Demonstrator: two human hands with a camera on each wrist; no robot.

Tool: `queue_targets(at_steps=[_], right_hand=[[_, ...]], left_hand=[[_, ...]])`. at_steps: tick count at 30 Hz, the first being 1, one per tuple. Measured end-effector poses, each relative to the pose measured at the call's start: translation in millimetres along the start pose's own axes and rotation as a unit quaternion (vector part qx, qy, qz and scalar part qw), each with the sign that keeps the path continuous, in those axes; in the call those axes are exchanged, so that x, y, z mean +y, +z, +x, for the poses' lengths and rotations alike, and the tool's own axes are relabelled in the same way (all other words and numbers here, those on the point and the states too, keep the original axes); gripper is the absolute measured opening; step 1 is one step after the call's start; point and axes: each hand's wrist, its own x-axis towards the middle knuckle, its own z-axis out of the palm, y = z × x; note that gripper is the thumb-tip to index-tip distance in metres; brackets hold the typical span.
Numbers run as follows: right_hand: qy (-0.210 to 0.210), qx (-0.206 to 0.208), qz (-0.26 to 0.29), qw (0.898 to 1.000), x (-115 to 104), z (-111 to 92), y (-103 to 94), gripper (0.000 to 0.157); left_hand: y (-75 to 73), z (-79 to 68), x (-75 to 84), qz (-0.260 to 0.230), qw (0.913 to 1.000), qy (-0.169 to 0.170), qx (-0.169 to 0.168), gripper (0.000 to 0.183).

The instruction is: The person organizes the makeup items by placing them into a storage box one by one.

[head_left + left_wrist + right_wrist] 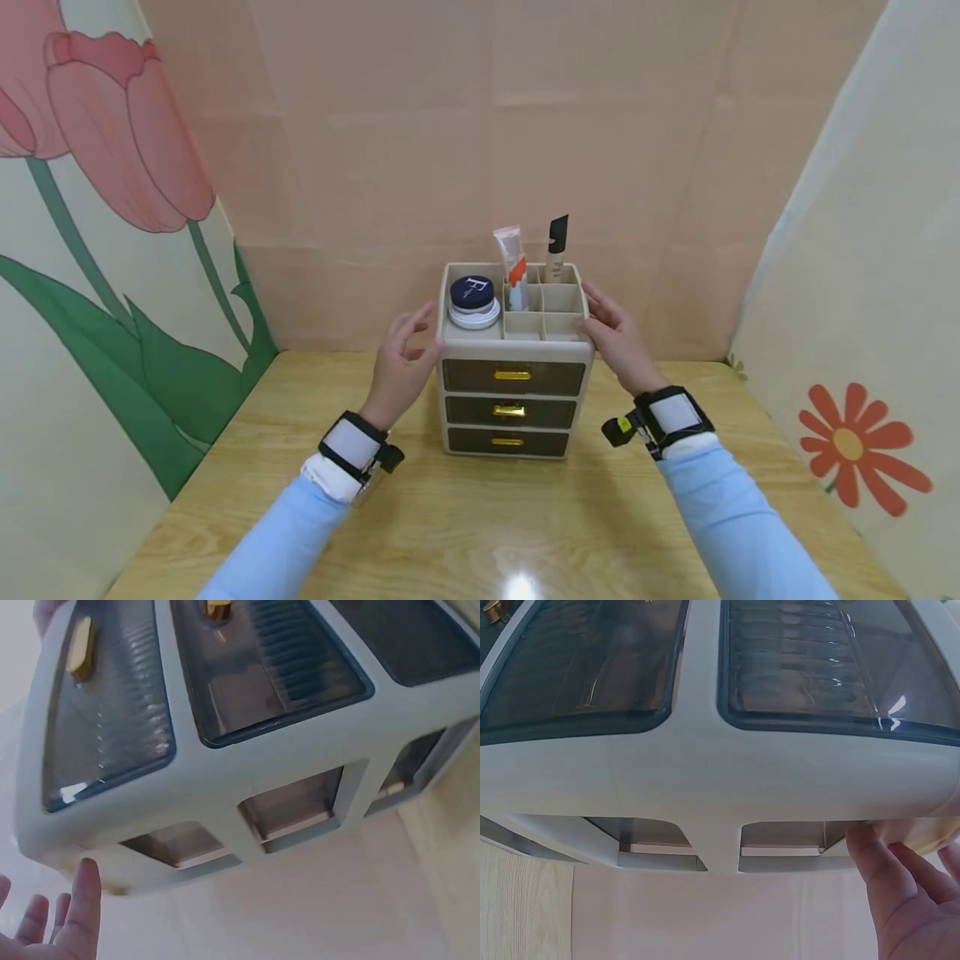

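Observation:
A cream cosmetics organizer (516, 350) stands upright on the table, with three dark see-through drawers and gold handles facing me. My left hand (402, 367) is at its upper left side, fingers fairly straight and spread. In the left wrist view, a fingertip is right at the cabinet's side edge. My right hand (618, 346) touches the upper right side with extended fingers, the thumb near the front corner. On top, a navy-lidded jar (472, 292) sits over a white round case (477, 320) in the left compartment. A pale squeeze tube (513, 262) and a black-capped tube (557, 242) stand in the small slots.
The wooden table (480, 517) extends around the organizer. A plain pinkish backdrop (480, 150) rises behind it. Panels with a tulip print (127, 133) on the left and a red flower print (847, 446) on the right flank the table.

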Motion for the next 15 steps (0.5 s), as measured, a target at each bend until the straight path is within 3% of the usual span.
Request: queue_targets(at_steps=[3,5,10,15], right_hand=[[0.000,-0.001,0.000,1.000,-0.1,-0.6,1.3,0.061],[0.001,-0.001,-0.001,1.000,-0.6,-1.5,1.8,0.061],[0.000,0.000,0.000,1.000,0.4,-3.2,1.7,0.061],[-0.005,-0.001,0.000,1.000,2.4,-5.5,0.7,0.060]], left_hand=[[-1.1,-8.6,8.6,0.048,0.9957,0.079,-0.009,0.053],[-0.1,-15.5,14.2,0.085,0.9870,0.134,-0.022,0.053],[8.0,-34.8,24.9,0.172,0.9478,0.258,-0.075,0.050],[24.1,-55.5,24.5,0.227,0.9072,0.322,-0.148,0.051]])
